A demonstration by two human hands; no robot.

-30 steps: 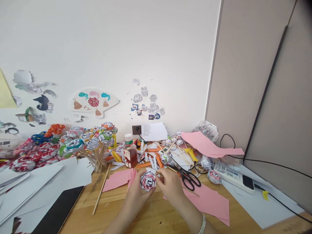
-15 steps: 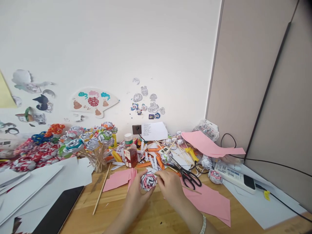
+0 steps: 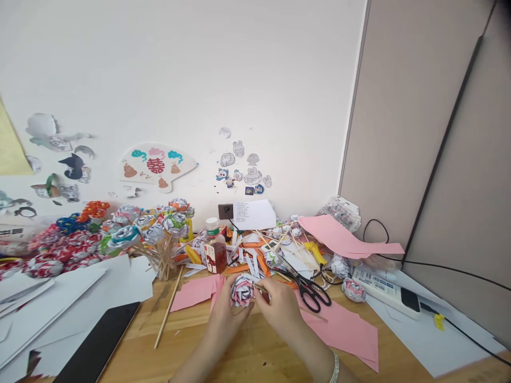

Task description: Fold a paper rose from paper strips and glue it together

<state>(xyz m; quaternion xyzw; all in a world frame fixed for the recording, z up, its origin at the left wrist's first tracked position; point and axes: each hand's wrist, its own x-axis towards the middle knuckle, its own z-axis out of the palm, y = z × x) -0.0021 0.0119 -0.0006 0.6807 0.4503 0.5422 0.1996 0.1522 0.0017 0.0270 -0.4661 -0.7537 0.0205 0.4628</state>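
Note:
A paper rose [image 3: 241, 291] in white, pink and dark tones faces up in my left hand [image 3: 224, 314], whose fingers and thumb curl around its sides. My right hand [image 3: 279, 306] is closed beside the rose, pinching a thin wooden stick [image 3: 318, 317]. One end of that stick shows near the rose, and the other sticks out past the right hand over pink paper. Whether the stick joins the rose is hidden by my fingers. Black-handled scissors [image 3: 309, 290] lie just beyond my right hand. Cut pink paper sheets [image 3: 195, 292] are behind my left hand.
A bottle of red-brown liquid [image 3: 215, 252] stands behind the hands. Finished paper flowers [image 3: 154, 231] on sticks crowd the left back. Another stick [image 3: 167, 308] and a black tablet-like slab [image 3: 98, 343] lie left. More pink paper [image 3: 347, 332] and a power strip [image 3: 387, 292] are right.
The rose has tilted and turned slightly within my left hand. Both hands keep their hold and nearly the same place; the whole view has shifted a little.

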